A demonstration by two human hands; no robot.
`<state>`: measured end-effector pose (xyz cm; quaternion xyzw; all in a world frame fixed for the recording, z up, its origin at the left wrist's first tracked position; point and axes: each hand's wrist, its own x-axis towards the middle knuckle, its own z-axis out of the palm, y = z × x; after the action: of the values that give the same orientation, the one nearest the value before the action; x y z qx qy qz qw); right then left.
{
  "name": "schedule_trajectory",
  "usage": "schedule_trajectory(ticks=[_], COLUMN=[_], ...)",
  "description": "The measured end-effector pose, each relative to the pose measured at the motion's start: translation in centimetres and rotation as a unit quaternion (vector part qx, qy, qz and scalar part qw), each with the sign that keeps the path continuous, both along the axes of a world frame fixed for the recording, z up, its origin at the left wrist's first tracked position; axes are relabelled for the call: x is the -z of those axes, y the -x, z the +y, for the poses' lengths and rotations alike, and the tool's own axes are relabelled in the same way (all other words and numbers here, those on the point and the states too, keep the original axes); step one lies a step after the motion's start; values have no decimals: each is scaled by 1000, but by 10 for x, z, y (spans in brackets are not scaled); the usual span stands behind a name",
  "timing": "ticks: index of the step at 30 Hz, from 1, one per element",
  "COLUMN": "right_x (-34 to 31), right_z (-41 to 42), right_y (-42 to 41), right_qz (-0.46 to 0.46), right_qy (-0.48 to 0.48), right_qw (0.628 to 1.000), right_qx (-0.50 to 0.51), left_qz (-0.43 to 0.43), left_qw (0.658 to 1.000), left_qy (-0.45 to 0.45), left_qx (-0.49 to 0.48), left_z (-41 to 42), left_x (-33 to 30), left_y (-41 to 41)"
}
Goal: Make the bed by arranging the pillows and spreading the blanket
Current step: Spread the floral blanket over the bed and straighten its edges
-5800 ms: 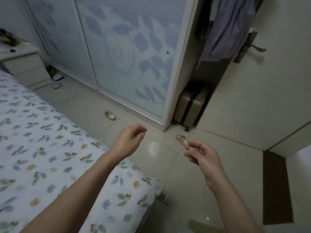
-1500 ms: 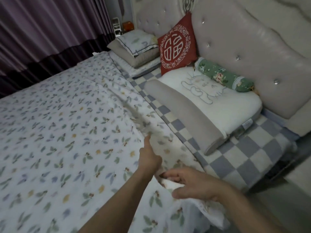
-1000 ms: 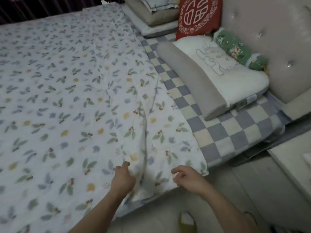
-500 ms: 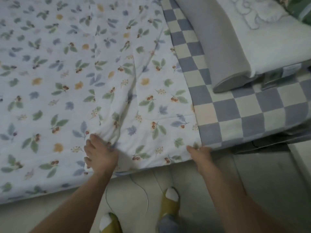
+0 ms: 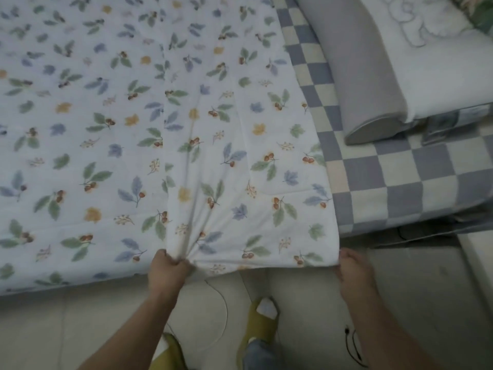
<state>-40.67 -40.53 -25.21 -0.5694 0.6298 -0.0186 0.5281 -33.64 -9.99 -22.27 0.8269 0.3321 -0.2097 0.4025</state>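
Blanket (image 5: 149,124): white, leaf-and-acorn print, spread flat over the bed, its near edge at the bedside just beyond both sets of fingers; creases fan out from the left fingers.
Bed sheet (image 5: 394,180): blue-and-cream check, exposed to the right of the blanket, beyond the right fingers.
Pillow (image 5: 416,62): white with a grey bolster edge, lying on the check sheet, well beyond the right fingers.
Floor (image 5: 306,303): pale tile, below both hands.
Left hand (image 5: 166,271): fingers curled tight, gripping a bunched fold of the blanket edge.
Right hand (image 5: 352,268): fingers pinching the blanket's near right corner.
Slipper (image 5: 260,320): yellow-green, on the floor between the forearms.
Cord (image 5: 221,313): thin, white, looping on the floor just behind the left fingers.
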Motion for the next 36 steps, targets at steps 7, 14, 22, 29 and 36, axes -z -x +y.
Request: schedule_trajectory(ticks=[7,14,22,29,36], right_x=[-14,-14,-17,-113,-262], right_z=[12,-28,1,37,58], right_y=[-34,10,3,-36,-82], right_qz=[-30,109,153,66,-30], right_qy=[86,203,230,240,304], right_qw=[978,932,904,888,868], right_qx=[-187,-280,-327,-386,-390], left_qz=[-29,43,40,-75,-201], left_qw=[998,987,985,977,953], left_qy=[-43,-85,-118,-62,-22], left_qx=[28,128,120,187,227], left_z=[14,3,11,3,17], left_x=[9,18,-5,-99,-244], left_y=[1,14,-1,-54,-99])
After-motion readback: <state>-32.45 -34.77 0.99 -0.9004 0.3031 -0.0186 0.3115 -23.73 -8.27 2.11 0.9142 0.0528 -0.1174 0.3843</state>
